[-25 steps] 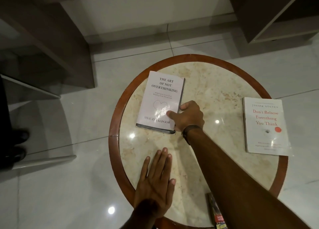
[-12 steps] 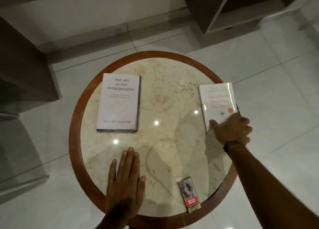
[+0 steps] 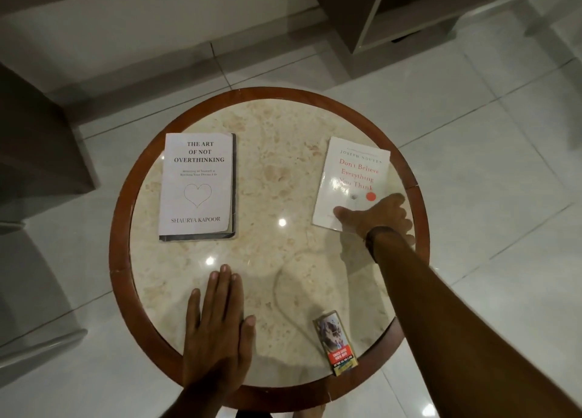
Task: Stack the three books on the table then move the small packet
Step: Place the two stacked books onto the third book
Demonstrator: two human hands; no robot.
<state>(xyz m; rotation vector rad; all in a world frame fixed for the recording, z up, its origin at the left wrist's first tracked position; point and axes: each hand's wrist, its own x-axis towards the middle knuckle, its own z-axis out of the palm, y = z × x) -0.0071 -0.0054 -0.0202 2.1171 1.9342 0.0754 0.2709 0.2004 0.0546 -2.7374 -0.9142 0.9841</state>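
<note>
On the left of the round marble table (image 3: 277, 165) lies a pale book titled "The Art of Not Overthinking" (image 3: 196, 181), with a darker edge showing beneath it. A white book with red lettering (image 3: 352, 172) lies at the right, near the rim. My right hand (image 3: 378, 216) holds that book's near edge, thumb on the cover and fingers curled around the side. Flat on the table's near side rests my left hand (image 3: 217, 329), fingers straight and holding nothing. The small packet (image 3: 336, 343) lies at the near right rim, under my right forearm's side.
The table has a raised brown wooden rim (image 3: 119, 260) and stands on a glossy white tiled floor. A dark open shelf unit (image 3: 409, 14) is at the back right. Dark furniture (image 3: 37, 134) stands to the left.
My right hand left the pale book on the left, crossed to the white book on the right and took hold of its near edge. My left hand stayed flat.
</note>
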